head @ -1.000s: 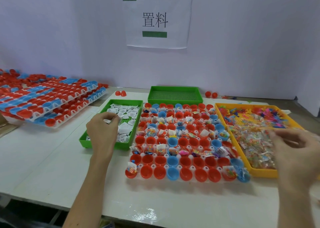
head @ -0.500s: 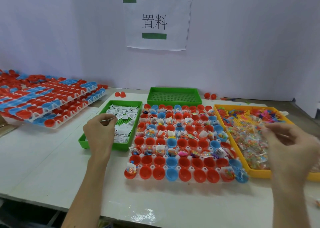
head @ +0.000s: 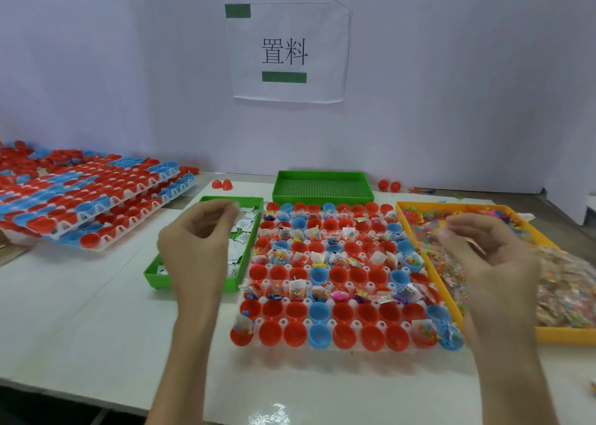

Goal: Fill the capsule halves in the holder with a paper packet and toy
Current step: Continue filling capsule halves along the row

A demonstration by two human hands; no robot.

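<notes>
Lying right of left hand (head: pixel 196 247) — holder (head: pixel 371 285) (part-filled)

Red and blue capsule halves (head: pixel 271 332) in a white holder (head: pixel 357 323)
White printed paper packets (head: pixel 243 223) are held in a green tray (head: pixel 154 276), and a second green tray (head: pixel 322 174) is patterned with fine holes; multicoloured toys (head: pixel 451 270) in clear bags are heaped in a yellow tray (head: pixel 561 334); the bench (head: pixel 96 311) is white.

Red and blue capsule halves (head: pixel 271 332) sit open side up in the white holder (head: pixel 357 323). Many at the back hold paper packets (head: pixel 317 258) and toys (head: pixel 338 295).
</notes>
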